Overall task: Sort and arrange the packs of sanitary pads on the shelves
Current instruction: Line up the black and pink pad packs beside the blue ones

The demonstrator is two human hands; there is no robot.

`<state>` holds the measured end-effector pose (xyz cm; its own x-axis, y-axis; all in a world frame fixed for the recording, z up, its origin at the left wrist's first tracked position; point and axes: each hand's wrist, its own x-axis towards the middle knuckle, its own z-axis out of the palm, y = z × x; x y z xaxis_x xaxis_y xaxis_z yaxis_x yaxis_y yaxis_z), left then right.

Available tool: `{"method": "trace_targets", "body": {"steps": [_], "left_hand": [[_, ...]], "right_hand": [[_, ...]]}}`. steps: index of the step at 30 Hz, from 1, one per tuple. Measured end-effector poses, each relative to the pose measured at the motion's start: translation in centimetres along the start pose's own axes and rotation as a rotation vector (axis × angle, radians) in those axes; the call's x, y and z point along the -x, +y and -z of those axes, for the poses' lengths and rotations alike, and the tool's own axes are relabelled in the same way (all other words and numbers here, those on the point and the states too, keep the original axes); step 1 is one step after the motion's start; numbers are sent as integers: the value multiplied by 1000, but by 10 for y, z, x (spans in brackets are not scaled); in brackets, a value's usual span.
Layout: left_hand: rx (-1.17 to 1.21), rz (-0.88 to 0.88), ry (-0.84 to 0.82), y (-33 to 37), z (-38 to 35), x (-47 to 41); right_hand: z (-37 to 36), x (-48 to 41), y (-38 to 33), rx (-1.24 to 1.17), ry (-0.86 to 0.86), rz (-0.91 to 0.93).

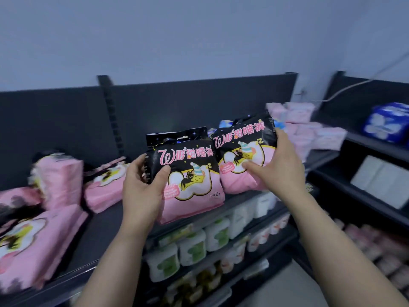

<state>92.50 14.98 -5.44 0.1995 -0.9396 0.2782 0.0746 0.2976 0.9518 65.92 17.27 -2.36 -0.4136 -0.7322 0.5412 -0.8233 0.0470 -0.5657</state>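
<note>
The left hand [141,185] clamps its grip on a black-and-pink pack [192,178] at the front edge of the top shelf [104,224]. At its two o'clock, the right hand [276,169] clamps its grip on a matching pack [241,160].

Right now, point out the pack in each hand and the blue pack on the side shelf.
Left-hand pack [192,180]: head view, the cloud picture on its front.
Right-hand pack [240,154]: head view, the cloud picture on its front.
Blue pack [387,122]: head view, middle of its facing side.
</note>
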Motion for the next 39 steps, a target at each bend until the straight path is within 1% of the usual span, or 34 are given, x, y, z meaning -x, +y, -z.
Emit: {"method": "trace_targets", "body": {"steps": [7,13,15,22,25,31,39], "left_hand": [[56,-16,-190,3,-139,47],[200,75,-346,2,-274,107],[227,70,-395,0,-317,128],[205,47,-529,-16,-445,199],[187,35,-591,-16,-492,224],[236,72,-747,-25,-583,253],[304,39,-925,-18,-723,279]], "right_hand": [[102,2,114,88,113,-131],[201,7,221,206,184,-211],[234,12,256,247,225,-242],[336,45,367,374,312,-391],[372,57,400,422,365,-468],[424,67,453,457,514,-574],[484,48,515,535,637,-693]]}}
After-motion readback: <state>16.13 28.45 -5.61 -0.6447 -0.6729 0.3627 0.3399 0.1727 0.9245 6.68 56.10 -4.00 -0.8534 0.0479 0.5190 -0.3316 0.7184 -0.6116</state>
